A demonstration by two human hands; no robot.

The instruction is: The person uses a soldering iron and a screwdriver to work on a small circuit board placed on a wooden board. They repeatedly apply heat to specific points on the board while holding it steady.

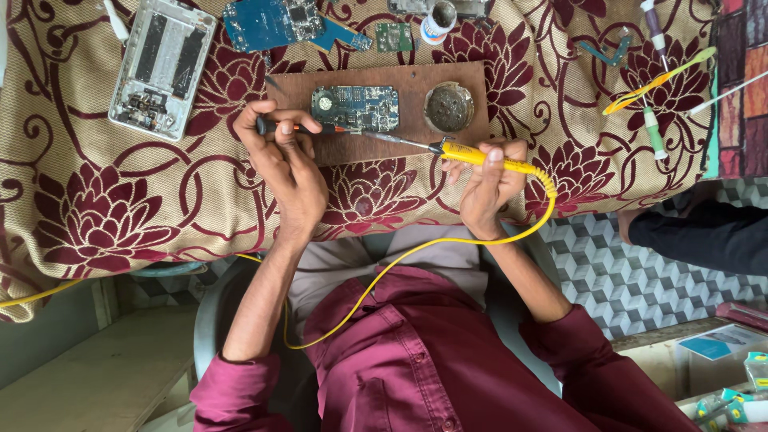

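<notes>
My left hand (282, 160) grips a thin dark-handled tool (300, 127) with an orange band, lying along the near edge of a blue circuit board (356, 107). The board rests on a brown wooden board (408, 76). My right hand (488, 184) holds a yellow soldering iron (480, 158), its metal tip (396, 142) pointing left toward the circuit board. The iron's yellow cord (416, 250) loops down over my maroon shirt. A round metal tin (449, 106) sits on the wooden board, right of the circuit board.
A patterned cream and maroon cloth (96, 208) covers the table. On it lie an opened phone frame (162, 66), another blue circuit board (272, 22), a small white bottle (438, 22) and screwdrivers with tweezers (660, 80) at the right. Another person's dark sleeve (704, 236) is at right.
</notes>
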